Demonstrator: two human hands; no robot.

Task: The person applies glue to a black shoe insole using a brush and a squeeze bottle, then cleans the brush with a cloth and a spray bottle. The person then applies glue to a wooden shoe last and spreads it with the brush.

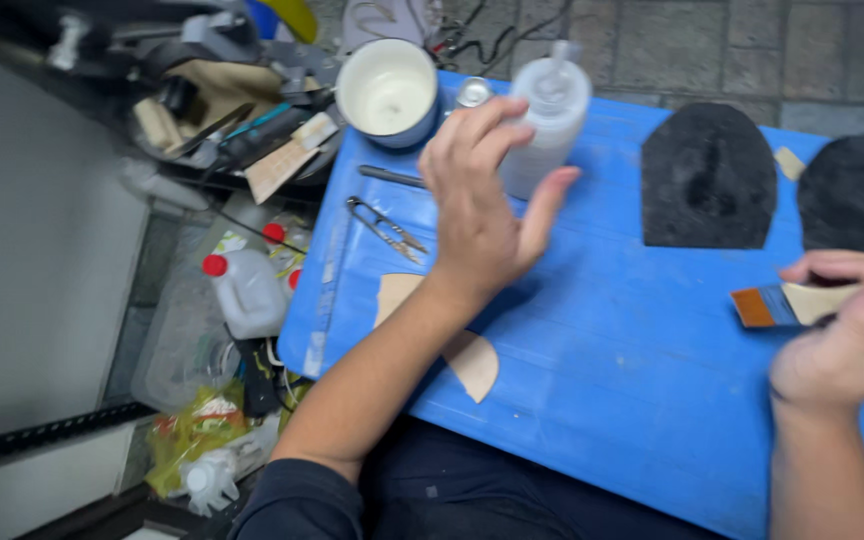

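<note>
My left hand (482, 205) reaches over the blue board (602, 340), fingers spread around a translucent squeeze bottle (552, 115) that stands upright; thumb and fingertips are at its sides, whether they touch it is unclear. My right hand (847, 330) grips a flat brush (787, 303) with orange bristles pointing left. Two black sole pieces, the nearer one (707, 180) and the far-right one (857, 195), lie at the board's far side. A tan cut-out piece (472, 355) lies under my left forearm.
A white-filled cup (389, 92) and small metal can (473, 92) stand at the board's far left corner. Snips (382, 228) lie nearby. Left of the board are jugs with red caps (247, 290), tools and clutter (222, 110), and bags below.
</note>
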